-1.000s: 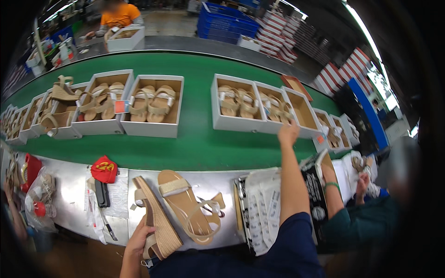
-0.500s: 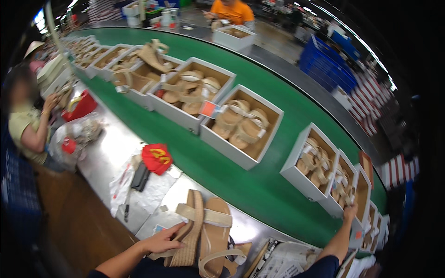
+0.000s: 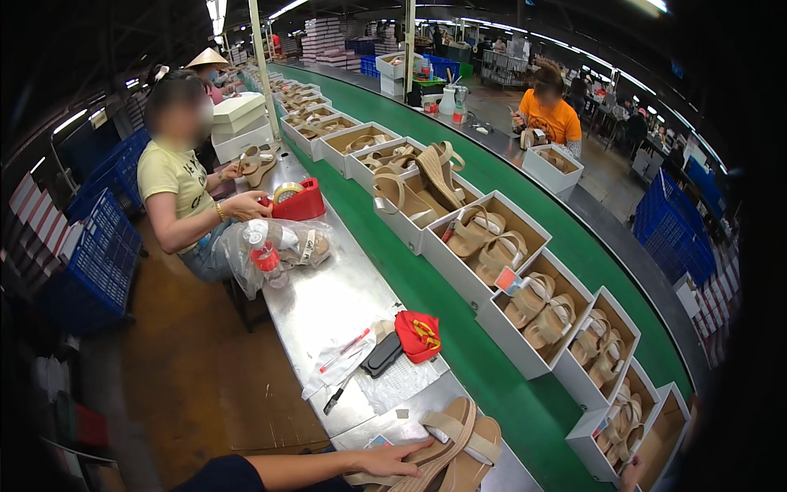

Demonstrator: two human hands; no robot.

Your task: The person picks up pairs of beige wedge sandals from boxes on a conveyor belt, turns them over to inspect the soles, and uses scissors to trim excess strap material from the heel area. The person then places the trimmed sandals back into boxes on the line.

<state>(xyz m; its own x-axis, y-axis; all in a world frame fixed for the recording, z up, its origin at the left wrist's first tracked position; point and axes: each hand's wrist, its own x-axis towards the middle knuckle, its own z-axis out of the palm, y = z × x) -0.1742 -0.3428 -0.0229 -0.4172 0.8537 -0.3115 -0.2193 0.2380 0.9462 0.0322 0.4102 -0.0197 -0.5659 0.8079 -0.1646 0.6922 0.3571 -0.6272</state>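
A pair of tan wedge sandals (image 3: 469, 447) lies on the metal bench right in front of me. My left hand (image 3: 392, 461) rests on the nearer sandal with its fingers stretched out along the woven wedge side. At the lower right, my right hand (image 3: 632, 473) shows only in part at the picture's edge. Its fingers are at the rim of a white shoe box (image 3: 592, 449) that holds strappy tan sandals. Beside that box stands another open box (image 3: 662, 443) with a bare brown inside. Most of my right hand and its forearm is out of sight.
Open boxes of sandals (image 3: 537, 316) line the green conveyor (image 3: 484, 402). A red cloth (image 3: 419, 336), a black case (image 3: 382, 354) and a marker (image 3: 334, 401) lie on the bench. At left a co-worker in yellow (image 3: 182, 184) holds a sandal near a red tape dispenser (image 3: 302, 202).
The view has swung left and up. The gap between the boxes at right has closed, so they stand in one row. My left hand stays on the sandals; my right remains at the boxes.
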